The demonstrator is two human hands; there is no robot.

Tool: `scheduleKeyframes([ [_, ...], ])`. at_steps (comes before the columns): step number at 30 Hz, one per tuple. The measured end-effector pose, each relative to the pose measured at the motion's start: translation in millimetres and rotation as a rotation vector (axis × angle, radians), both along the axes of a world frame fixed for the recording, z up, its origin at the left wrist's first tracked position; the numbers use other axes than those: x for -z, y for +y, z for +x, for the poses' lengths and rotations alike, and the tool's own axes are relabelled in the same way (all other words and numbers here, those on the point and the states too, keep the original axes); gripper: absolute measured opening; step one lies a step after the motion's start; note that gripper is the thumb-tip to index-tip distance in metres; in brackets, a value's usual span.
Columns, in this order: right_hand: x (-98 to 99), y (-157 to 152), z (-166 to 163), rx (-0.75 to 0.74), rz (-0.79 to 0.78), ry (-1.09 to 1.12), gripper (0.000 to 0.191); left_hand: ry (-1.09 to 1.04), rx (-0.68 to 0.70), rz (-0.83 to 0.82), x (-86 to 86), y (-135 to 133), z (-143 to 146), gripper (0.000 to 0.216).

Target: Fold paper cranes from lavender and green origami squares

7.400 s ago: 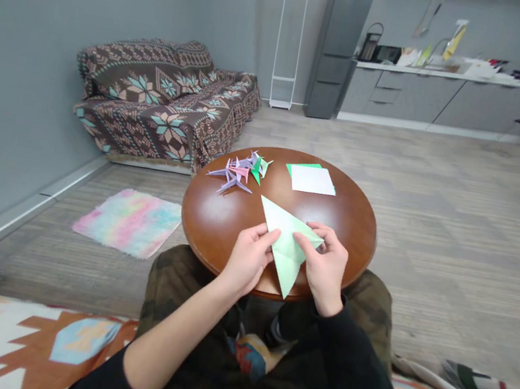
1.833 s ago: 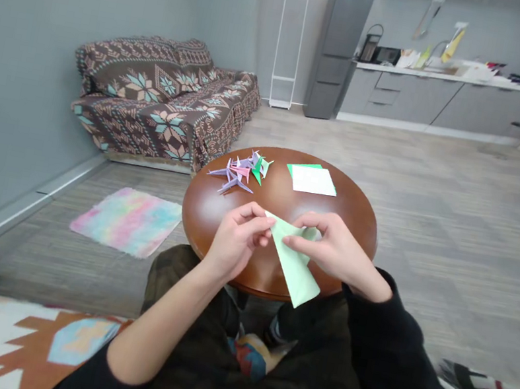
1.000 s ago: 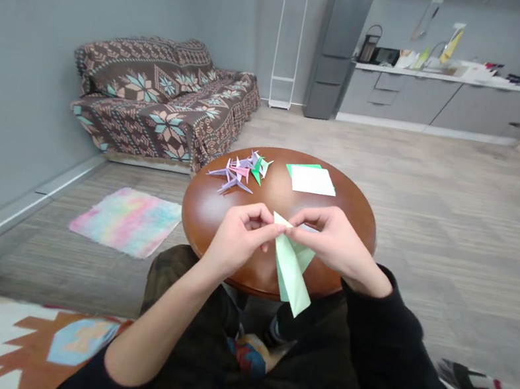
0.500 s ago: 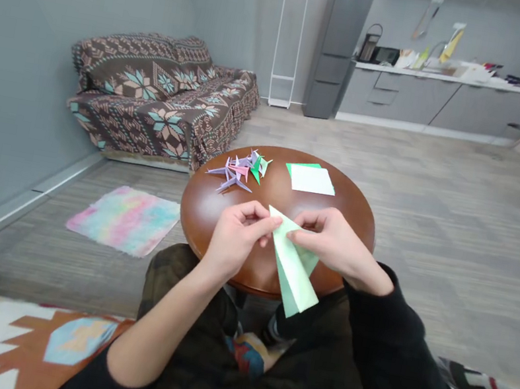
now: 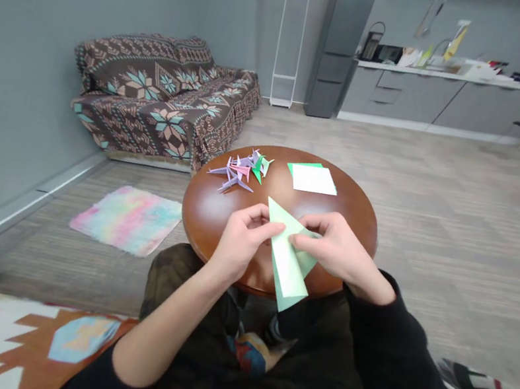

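I hold a pale green folded paper over the near edge of a round brown table. My left hand pinches its left edge with thumb and fingers. My right hand grips its right side, fingers curled onto the fold. The paper forms a long pointed shape, one tip toward the table's middle and the other hanging past the near rim over my lap.
Several small folded paper cranes in purple, pink and green lie at the table's far left. A stack of white and green paper sheets lies at the far middle. A patterned sofa and a pastel rug are to the left.
Over the earlier frames both hands lifted the paper, turned and refolded it; since half a second ago the upper tip has swung slightly up and the lower tip shifted left.
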State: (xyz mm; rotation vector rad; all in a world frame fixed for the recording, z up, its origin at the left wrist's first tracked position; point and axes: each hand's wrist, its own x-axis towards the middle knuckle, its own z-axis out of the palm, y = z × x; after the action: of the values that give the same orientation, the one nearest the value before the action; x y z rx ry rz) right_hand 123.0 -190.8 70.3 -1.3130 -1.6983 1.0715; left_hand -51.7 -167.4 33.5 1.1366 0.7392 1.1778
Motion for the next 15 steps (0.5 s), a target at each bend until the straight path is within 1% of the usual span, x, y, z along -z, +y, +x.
scheduleKeyframes([
  [2,0.2,0,0,-0.017,0.024,-0.032,0.013,-0.064,-0.016,-0.05,0.0,0,1,0.017],
  [5,1.1,0,1,-0.033,0.037,-0.059,0.012,-0.14,-0.035,-0.084,-4.6,4,0,0.019],
  [7,1.9,0,1,-0.027,0.019,-0.064,0.012,-0.176,-0.056,-0.076,-8.9,10,-4,0.02],
  [11,4.0,-1,2,-0.038,-0.028,-0.053,0.012,-0.219,-0.157,-0.04,-13.4,21,-15,0.02],
  [13,4.8,-2,2,-0.03,-0.038,-0.042,0.012,-0.162,-0.158,-0.044,-11.3,20,-17,0.018],
  [15,5.2,-2,2,-0.011,-0.032,-0.045,0.012,-0.002,-0.066,0.003,-6.5,15,-14,0.022],
])
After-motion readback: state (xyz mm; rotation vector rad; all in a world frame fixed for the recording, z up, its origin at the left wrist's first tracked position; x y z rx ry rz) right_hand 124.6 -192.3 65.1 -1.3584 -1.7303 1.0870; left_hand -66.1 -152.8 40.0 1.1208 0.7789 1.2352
